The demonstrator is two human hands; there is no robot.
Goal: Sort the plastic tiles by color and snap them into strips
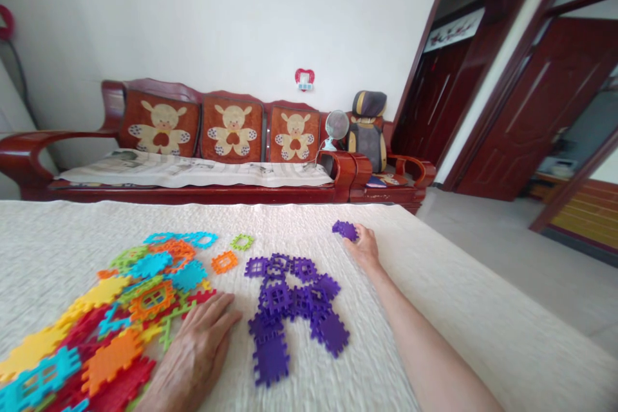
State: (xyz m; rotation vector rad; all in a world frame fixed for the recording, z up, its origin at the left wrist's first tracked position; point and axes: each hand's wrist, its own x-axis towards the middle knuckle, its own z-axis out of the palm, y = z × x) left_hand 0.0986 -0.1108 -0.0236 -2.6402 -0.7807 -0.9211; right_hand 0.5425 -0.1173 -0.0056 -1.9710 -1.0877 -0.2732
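Note:
My right hand (363,246) reaches far forward on the white quilted cover (458,296) and is closed on a purple interlocking tile (344,229). My left hand (196,355) lies flat, fingers stretched out, at the right edge of a mixed pile of coloured tiles (111,315) in yellow, orange, red, blue and green. Between my hands lies a group of several purple tiles (292,306), set apart from the mixed pile. An orange tile (224,262) and a green tile (242,242) lie loose just beyond it.
A dark red wooden sofa (217,161) with three bear-pattern cushions stands behind the covered surface. A small fan (337,125) and a massage cushion (367,129) sit at its right end. Dark wooden doors (526,109) open at the right over a grey floor.

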